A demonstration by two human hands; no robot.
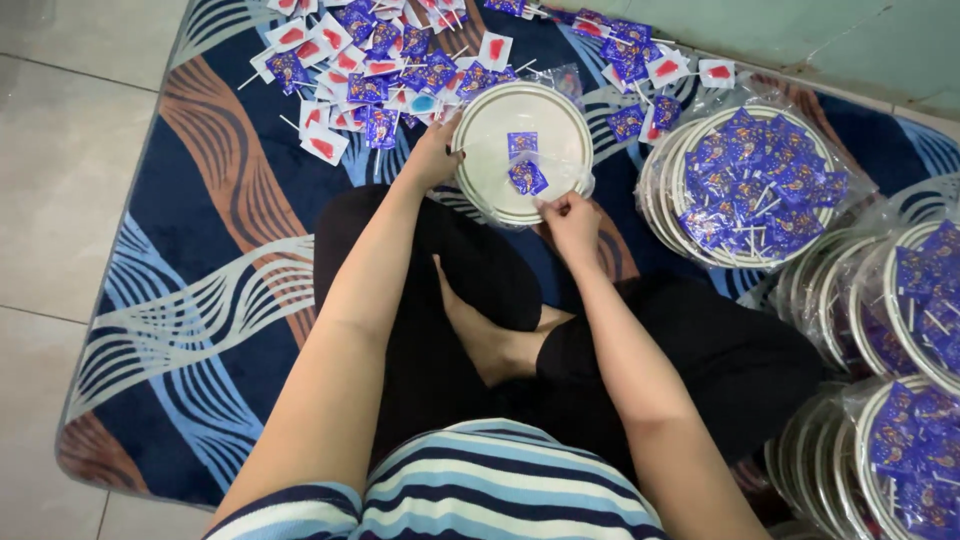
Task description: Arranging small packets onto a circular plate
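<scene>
A round white plate (500,125) wrapped in a clear plastic bag rests tilted on my knees. Two blue wrapped lollipops (526,177) lie on it under the plastic. My left hand (432,155) holds the plate's left rim. My right hand (570,222) pinches the plastic at the plate's lower right edge. I sit cross-legged in black trousers on a patterned rug.
A heap of loose blue and red-and-white wrapped lollipops (380,60) lies on the rug (210,200) beyond the plate. To the right stand several bagged plates filled with blue lollipops (750,185). Pale floor tiles (60,180) border the rug on the left.
</scene>
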